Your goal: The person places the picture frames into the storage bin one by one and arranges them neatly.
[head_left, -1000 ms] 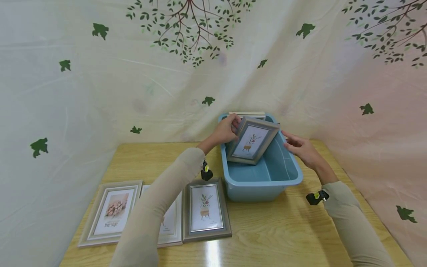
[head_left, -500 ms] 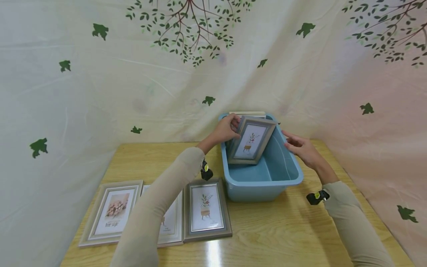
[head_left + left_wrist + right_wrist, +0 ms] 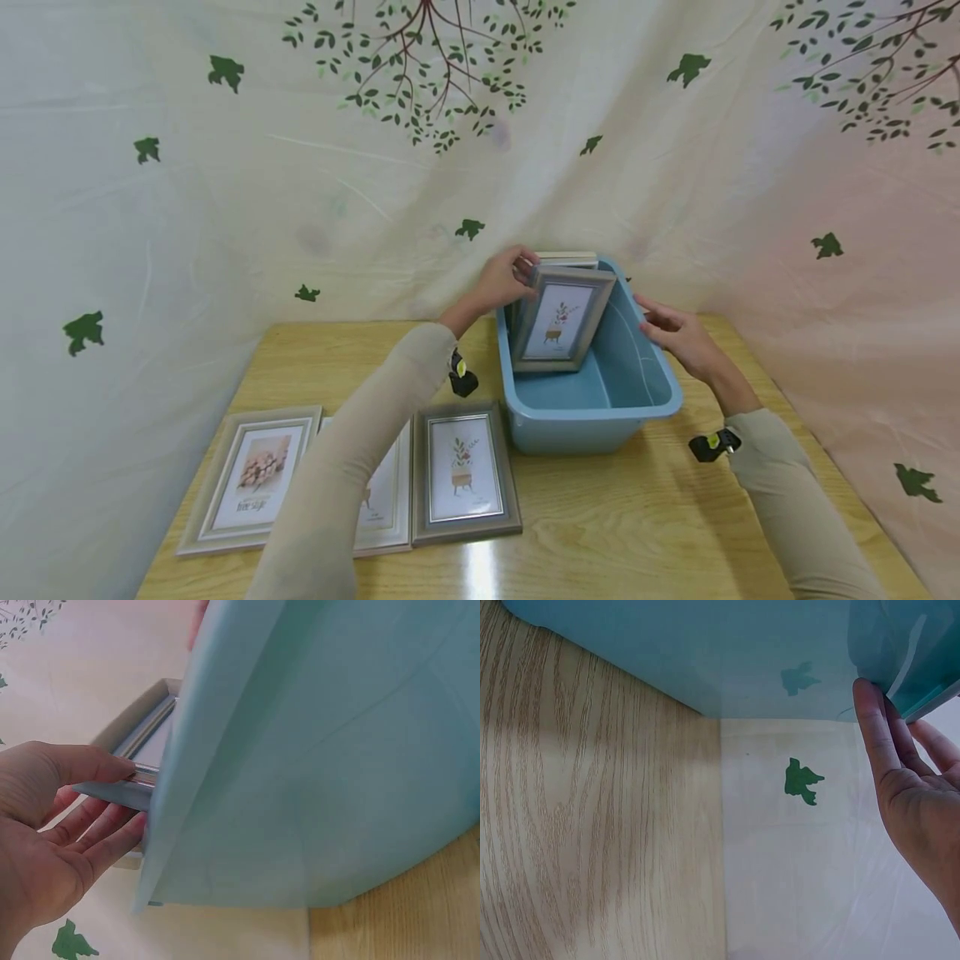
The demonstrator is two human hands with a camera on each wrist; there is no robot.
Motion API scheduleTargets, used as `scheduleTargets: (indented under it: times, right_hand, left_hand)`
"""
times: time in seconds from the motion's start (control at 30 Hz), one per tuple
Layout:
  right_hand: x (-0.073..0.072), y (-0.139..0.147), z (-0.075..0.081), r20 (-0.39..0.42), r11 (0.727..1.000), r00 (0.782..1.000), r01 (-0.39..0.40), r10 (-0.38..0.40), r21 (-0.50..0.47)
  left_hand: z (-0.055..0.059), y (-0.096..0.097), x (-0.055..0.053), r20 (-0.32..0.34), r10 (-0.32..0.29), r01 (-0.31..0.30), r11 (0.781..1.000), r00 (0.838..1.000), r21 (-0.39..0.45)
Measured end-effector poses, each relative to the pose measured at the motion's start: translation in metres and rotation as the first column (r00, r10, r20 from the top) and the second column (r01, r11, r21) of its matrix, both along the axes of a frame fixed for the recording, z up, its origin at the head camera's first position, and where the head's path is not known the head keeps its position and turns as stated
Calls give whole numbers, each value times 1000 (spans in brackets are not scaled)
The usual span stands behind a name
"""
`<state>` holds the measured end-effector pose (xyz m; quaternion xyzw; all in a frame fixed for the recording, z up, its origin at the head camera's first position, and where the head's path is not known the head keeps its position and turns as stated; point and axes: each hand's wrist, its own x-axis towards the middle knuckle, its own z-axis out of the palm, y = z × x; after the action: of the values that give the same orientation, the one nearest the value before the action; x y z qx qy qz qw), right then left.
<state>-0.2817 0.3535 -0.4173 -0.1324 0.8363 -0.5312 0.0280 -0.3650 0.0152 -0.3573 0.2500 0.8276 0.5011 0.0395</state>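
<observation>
My left hand (image 3: 504,279) pinches the upper left edge of a grey-brown picture frame (image 3: 557,325), thumb in front and fingers behind. The frame stands upright inside a blue plastic tub (image 3: 592,413), leaning back, its potted-plant print facing me. In the left wrist view, the tub wall hides most of that frame (image 3: 146,724). My right hand (image 3: 686,340) is at the tub's right rim, fingers fairly straight; in the right wrist view one of its fingertips (image 3: 866,694) lies against the outer wall.
Behind the held frame, pale frame edges (image 3: 566,260) show at the tub's back. Left of the tub on the wooden table (image 3: 622,525) lie a flower-print frame (image 3: 251,479), a white frame (image 3: 390,500) partly under my left sleeve, and a grey-brown frame (image 3: 467,475). A patterned curtain (image 3: 375,208) hangs behind.
The picture frame in my left hand has turned more upright, its top right corner shifting left and away from the tub's right rim. My left hand has risen slightly. The right hand stays put.
</observation>
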Motion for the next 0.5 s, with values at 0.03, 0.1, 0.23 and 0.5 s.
scheduleTargets:
  times: [0.03,0.1,0.23,0.5]
  right_hand:
    - [0,0,0,-1,1000,1000,0,0,-2]
    - [0,0,-1,-3,1000,1000,0,0,-4]
    - [-1,0,-2,-5,1000,1000,-1,1,-10]
    - [-2,-1,-2,-8,1000,1000,3,-3,-19]
  left_hand:
    - [1,-1,-1,-5,-1,1,1000,1000,-5]
    - [1,-2,-3,-20,1,-1,1000,1000,-25]
    - [1,-5,-6,-51,-6,2,997,999,-76]
    - [-1,-8,-8,-87,-33,24,995,996,-98]
